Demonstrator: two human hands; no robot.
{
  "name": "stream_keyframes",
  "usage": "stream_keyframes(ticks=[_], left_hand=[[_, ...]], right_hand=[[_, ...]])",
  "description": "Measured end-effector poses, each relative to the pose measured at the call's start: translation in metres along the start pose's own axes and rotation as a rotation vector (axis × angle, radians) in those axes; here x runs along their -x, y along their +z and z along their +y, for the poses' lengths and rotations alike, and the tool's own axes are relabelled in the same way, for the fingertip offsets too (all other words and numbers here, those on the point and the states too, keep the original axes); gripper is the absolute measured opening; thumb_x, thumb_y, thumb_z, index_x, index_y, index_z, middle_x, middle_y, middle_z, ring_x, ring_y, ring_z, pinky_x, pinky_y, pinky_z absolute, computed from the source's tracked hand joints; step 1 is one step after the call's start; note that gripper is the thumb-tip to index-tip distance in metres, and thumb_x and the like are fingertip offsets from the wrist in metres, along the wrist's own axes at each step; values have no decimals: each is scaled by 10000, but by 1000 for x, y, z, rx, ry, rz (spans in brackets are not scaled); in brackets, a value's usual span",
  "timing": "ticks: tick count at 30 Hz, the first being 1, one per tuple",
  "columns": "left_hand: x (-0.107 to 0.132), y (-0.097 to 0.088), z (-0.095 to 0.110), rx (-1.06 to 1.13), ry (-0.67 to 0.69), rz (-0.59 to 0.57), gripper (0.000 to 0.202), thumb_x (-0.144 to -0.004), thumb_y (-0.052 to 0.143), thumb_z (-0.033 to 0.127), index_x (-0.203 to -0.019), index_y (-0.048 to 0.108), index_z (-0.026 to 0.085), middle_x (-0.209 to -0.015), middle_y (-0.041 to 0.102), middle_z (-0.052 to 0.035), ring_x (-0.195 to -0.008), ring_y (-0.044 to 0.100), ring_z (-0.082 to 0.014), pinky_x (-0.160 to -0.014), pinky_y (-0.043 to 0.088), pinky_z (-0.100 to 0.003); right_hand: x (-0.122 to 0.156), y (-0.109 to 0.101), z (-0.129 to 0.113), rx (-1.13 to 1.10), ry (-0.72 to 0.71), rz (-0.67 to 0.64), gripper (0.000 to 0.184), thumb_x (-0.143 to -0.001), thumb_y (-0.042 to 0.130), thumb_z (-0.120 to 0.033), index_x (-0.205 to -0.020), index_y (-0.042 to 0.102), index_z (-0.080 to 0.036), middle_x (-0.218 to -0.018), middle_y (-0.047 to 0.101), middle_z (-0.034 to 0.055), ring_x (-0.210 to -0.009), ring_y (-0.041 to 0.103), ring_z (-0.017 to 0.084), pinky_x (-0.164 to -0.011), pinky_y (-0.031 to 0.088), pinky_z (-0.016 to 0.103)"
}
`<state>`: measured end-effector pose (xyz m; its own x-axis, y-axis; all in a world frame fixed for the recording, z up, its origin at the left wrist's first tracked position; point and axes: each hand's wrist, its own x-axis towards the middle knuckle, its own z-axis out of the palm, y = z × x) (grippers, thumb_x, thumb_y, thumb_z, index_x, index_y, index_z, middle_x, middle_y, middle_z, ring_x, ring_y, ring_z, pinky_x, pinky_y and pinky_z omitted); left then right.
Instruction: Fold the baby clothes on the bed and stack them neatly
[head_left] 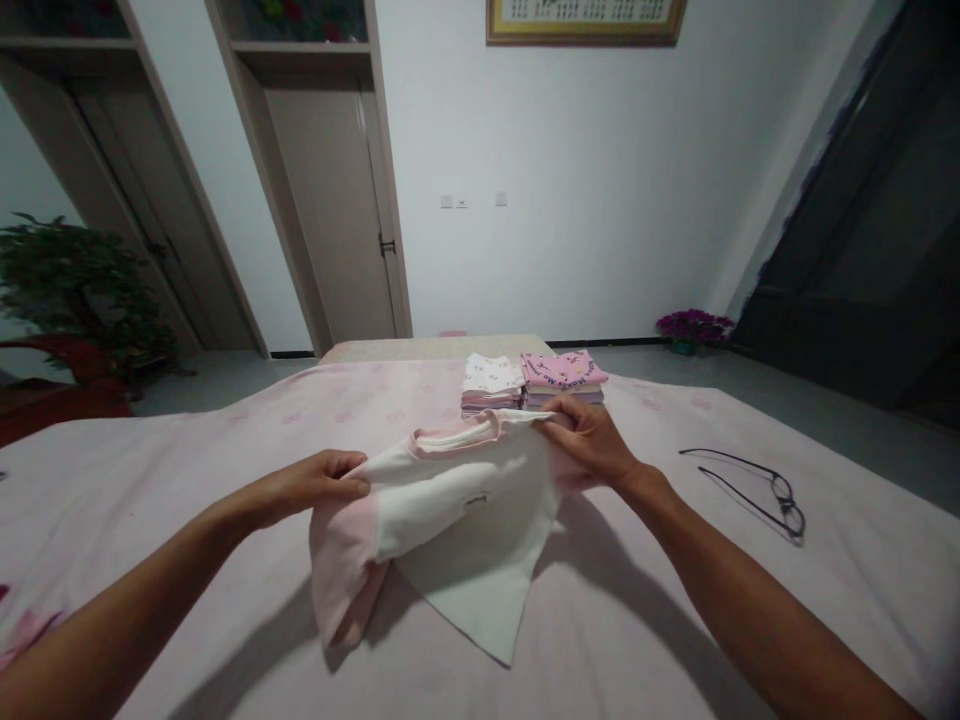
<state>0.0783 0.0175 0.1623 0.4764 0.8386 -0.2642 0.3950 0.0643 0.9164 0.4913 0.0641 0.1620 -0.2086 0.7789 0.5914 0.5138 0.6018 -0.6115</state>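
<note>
A small white and pale pink shirt [457,520] hangs just above the pink bedspread [225,470], partly folded, its collar turned to the far side. My left hand [319,482] is closed on its left shoulder edge, with the pink sleeve drooping below. My right hand [589,435] pinches the right shoulder by the collar. The lower hem points down and touches the bed.
Two low stacks of folded clothes, one white [491,385] and one pink [564,375], sit just beyond the shirt. Black glasses [757,485] lie on the bed at right. A potted plant [75,290] stands at the left, and doors and a white wall are behind.
</note>
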Motion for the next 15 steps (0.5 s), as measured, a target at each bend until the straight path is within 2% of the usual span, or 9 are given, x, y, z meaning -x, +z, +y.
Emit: stream_keyframes(ticks=[3,6,9,12,15], left_hand=[[1,1,-10,70,128,203,357,-797,723,485,-850,582,161,-774,599,23,-686,547,-114,-620,426,-185],[3,3,-5,217,227,475,388,-770,738,510,-888,554,189,-732,582,50,-608,523,-96,-546,413,-171],[11,5,13,206,262,630,430,-712,776,523,-856,545,191,-678,577,58,-534,511,-88,-477,405,-166],[32,5,39,130,279,700,441,-672,793,528,-813,551,188,-613,557,60,-469,491,-85,-403,376,-160],[62,1,69,79,342,771,445,-633,791,537,-774,548,193,-598,552,55,-451,492,-88,-382,379,-163]], right_hand=[[2,-20,-10,141,-58,57,157,-823,666,-365,-866,688,-215,-837,714,32,-758,626,187,-719,454,288],[5,-30,-14,115,43,-12,234,-833,655,-432,-840,688,-201,-778,691,22,-716,598,173,-655,437,266],[10,-33,-19,-64,191,-119,342,-832,636,-511,-765,652,-176,-672,613,-5,-631,538,140,-572,390,239],[15,-46,-34,-209,268,-18,397,-791,671,-561,-736,607,-172,-648,560,-24,-579,484,110,-527,358,221],[18,-75,-61,-224,265,74,407,-763,710,-576,-740,600,-185,-635,551,-24,-534,460,99,-476,337,211]])
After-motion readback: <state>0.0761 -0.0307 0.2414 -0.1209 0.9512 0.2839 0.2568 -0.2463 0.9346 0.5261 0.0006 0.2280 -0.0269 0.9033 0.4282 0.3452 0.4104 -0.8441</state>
